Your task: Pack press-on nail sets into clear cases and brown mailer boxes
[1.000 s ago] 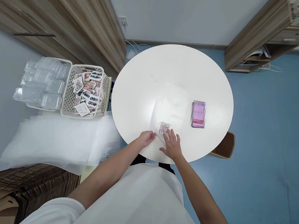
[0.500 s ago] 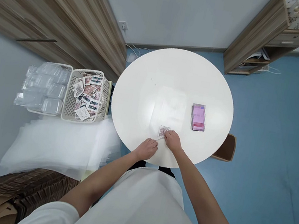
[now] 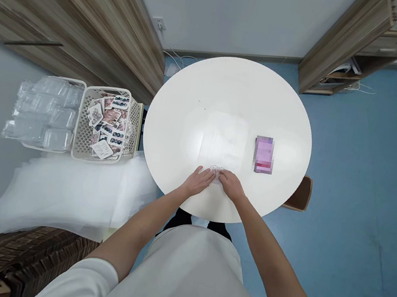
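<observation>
On the round white table [image 3: 231,93], near its front edge, lies a small clear plastic case [image 3: 216,170] with pinkish contents. My left hand [image 3: 199,180] and my right hand [image 3: 229,183] meet over it, fingers curled onto its near side, so most of the case is covered. A thin clear bag or film seems to lie under the hands, barely visible against the white top. A pink and purple card pack [image 3: 263,154] lies flat on the table to the right, apart from both hands.
Left of the table stands a white basket [image 3: 131,121] with several printed nail-set cards, and beside it a basket of clear plastic cases [image 3: 41,110]. A stack of clear bags [image 3: 71,192] lies in front of them. Cardboard [image 3: 11,253] sits lower left. Wooden cabinets flank the wall.
Both hands have come together over the small case, which was more exposed before. My left hand moved right and forward from the table edge. The view shifted slightly.
</observation>
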The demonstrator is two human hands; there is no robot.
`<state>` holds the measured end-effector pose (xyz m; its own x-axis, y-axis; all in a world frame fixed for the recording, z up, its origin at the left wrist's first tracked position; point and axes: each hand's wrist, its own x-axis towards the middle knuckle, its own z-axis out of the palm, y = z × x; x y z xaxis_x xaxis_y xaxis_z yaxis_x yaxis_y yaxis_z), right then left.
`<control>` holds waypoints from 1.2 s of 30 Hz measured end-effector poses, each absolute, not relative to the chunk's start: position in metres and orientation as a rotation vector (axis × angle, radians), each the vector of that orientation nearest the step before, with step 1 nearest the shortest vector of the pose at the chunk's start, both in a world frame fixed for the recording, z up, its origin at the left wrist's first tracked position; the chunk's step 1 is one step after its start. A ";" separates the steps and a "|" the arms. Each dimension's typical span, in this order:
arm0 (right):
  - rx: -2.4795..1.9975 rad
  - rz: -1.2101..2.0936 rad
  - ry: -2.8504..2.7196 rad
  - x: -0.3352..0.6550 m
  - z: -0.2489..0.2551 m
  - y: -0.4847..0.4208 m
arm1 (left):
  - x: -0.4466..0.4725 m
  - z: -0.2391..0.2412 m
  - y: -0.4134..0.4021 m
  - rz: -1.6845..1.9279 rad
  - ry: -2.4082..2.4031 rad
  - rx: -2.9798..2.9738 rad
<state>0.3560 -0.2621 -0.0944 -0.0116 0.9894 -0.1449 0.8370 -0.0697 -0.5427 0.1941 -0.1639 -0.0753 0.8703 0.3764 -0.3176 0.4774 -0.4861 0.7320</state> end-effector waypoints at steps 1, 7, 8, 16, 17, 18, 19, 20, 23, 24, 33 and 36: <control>-1.946 0.689 -1.936 0.356 -0.094 -0.265 | 0.196 -0.076 -0.160 -0.153 0.610 2.116; -1.968 0.701 -2.080 0.358 -0.094 -0.273 | 0.206 -0.075 -0.153 -0.053 0.742 1.798; -1.973 0.709 -2.096 0.360 -0.094 -0.271 | 0.206 -0.074 -0.153 -0.044 0.778 1.729; -1.865 0.804 -2.150 0.358 -0.085 -0.267 | 0.200 -0.059 -0.158 -0.090 0.606 1.839; -1.863 0.811 -2.146 0.356 -0.082 -0.272 | 0.197 -0.054 -0.160 -0.144 0.592 1.883; -1.869 0.805 -2.135 0.354 -0.078 -0.276 | 0.194 -0.049 -0.163 -0.199 0.594 1.924; -1.880 0.787 -2.119 0.352 -0.075 -0.280 | 0.192 -0.044 -0.165 -0.246 0.607 1.964; -1.892 0.758 -2.099 0.351 -0.071 -0.283 | 0.190 -0.041 -0.168 -0.272 0.623 2.007; -1.924 0.670 -2.044 0.353 -0.061 -0.282 | 0.190 -0.036 -0.170 -0.226 0.664 2.126; -1.934 0.656 -2.034 0.354 -0.058 -0.278 | 0.192 -0.037 -0.168 -0.190 0.690 2.146; -2.047 0.904 -1.814 0.369 -0.065 -0.238 | 0.208 -0.049 -0.142 -0.102 1.038 1.950; -2.090 0.903 -1.751 0.369 -0.072 -0.232 | 0.202 -0.049 -0.155 -0.032 1.047 2.196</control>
